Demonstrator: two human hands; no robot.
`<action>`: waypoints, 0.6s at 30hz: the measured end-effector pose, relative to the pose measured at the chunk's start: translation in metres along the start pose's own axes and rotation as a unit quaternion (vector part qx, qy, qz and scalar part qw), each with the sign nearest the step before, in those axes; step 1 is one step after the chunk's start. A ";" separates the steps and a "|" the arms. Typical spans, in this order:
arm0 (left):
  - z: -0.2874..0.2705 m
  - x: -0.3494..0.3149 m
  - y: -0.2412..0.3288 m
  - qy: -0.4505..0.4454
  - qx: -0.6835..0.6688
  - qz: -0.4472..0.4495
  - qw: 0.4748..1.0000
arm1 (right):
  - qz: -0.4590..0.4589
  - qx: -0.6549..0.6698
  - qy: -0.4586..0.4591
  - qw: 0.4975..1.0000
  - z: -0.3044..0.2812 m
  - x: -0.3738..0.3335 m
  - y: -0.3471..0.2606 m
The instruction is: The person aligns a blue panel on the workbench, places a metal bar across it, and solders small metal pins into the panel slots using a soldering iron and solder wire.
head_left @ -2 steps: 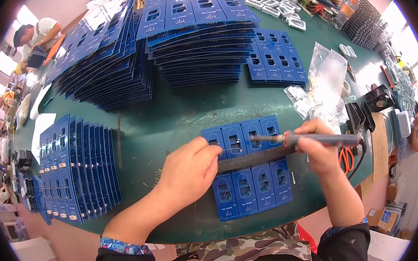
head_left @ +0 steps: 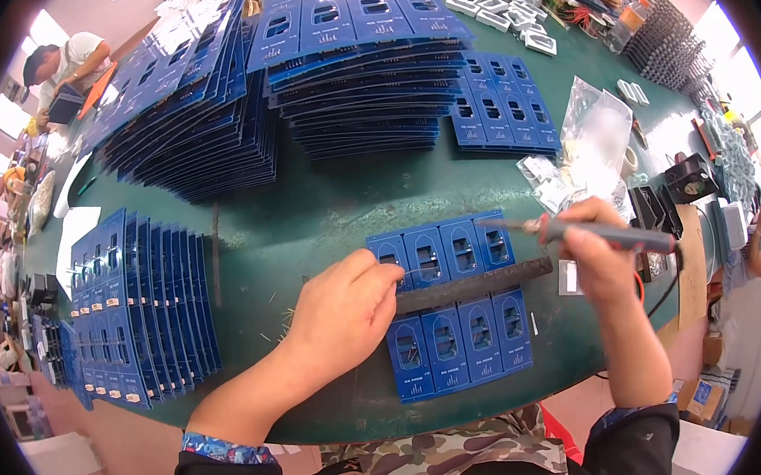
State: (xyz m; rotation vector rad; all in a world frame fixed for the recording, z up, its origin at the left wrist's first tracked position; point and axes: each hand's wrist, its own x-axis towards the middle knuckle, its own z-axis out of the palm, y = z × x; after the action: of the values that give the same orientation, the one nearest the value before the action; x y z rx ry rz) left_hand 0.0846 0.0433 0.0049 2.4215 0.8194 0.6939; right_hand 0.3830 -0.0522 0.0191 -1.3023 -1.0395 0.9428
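Blue circuit-board panel, two rows of four units, lies flat on the green surface just ahead of the person, near the front edge. A dark flat bar lies across the panel between its two rows, running roughly from 9 o'clock to 3 o'clock.

Left hand rests on the panel's 9 o'clock end, fingers pinched narrow on what appears to be a thin wire; the wire is too fine to confirm. The wire runs toward the upper row of units.

Right hand sits at the panel's 3 o'clock side, fingers closed around the grey handle of a soldering iron. The iron's tip points toward 9 o'clock and stands over the upper-right unit; contact with the board cannot be told.

At 12 o'clock from the panel, tall stacks of blue panels are piled on the surface. At 9 o'clock, a rack of blue panels stands on edge. At 2 o'clock, clear plastic bags lie near the right hand. Another person works at the far 10 o'clock corner.
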 end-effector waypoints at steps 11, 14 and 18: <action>0.001 -0.002 -0.004 0.025 -0.004 -0.005 1.000 | -0.149 -0.039 0.043 0.987 -0.028 0.029 -0.063; 0.003 0.001 -0.002 0.029 -0.002 0.016 0.999 | -0.052 -0.063 -0.011 0.997 -0.006 -0.005 -0.014; 0.002 0.000 -0.004 0.020 0.014 0.032 0.999 | -0.066 -0.101 -0.053 0.991 0.019 -0.012 0.006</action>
State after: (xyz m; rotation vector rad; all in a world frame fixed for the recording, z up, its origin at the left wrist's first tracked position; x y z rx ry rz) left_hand 0.0842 0.0454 0.0012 2.4754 0.7747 0.7631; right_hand 0.3615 -0.0580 0.0123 -1.3410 -1.3145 0.8297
